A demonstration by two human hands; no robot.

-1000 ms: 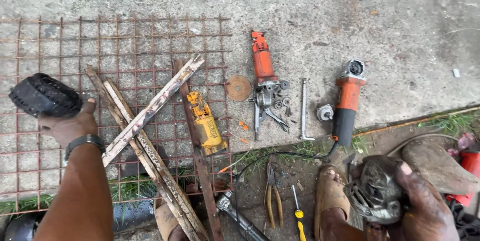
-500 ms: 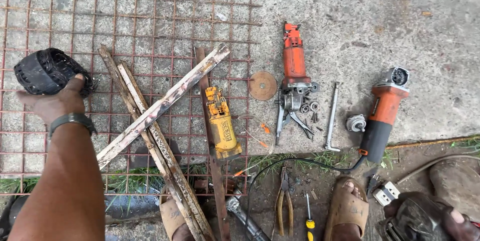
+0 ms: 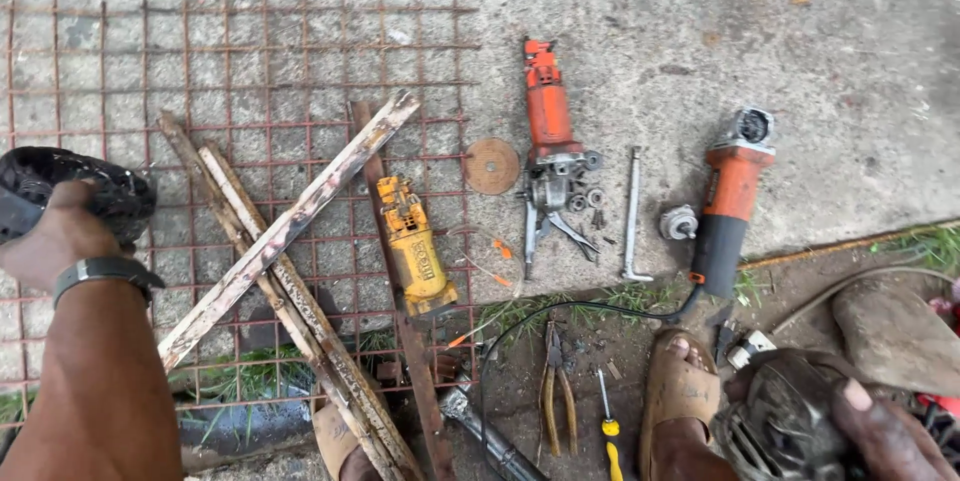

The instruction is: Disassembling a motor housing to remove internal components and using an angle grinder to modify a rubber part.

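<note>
The left hand [image 3: 55,241] is at nine o'clock in the view, and its grip is closed around a black ribbed part [image 3: 85,186], which it holds above the rusty wire mesh [image 3: 250,61]. A dark watch [image 3: 105,271] sits on this wrist. The right hand [image 3: 880,436] is at five o'clock, at the lower edge; its fingers are wrapped on a dirty dark motor housing [image 3: 785,421], just beside a foot in a brown sandal [image 3: 680,396].

On the mesh, several worn wooden strips [image 3: 290,231] lie crossed, and a yellow tool body [image 3: 415,251] lies near the centre. At one o'clock from it there is a rusty round disc [image 3: 491,165] and an orange tool with opened gear head [image 3: 550,141], with small bolts around. A metal wrench [image 3: 631,216] lies between this tool and an orange and black angle grinder [image 3: 725,206] at three o'clock. Pliers [image 3: 555,381] and a yellow screwdriver [image 3: 608,426] lie on the soil at six o'clock.
</note>
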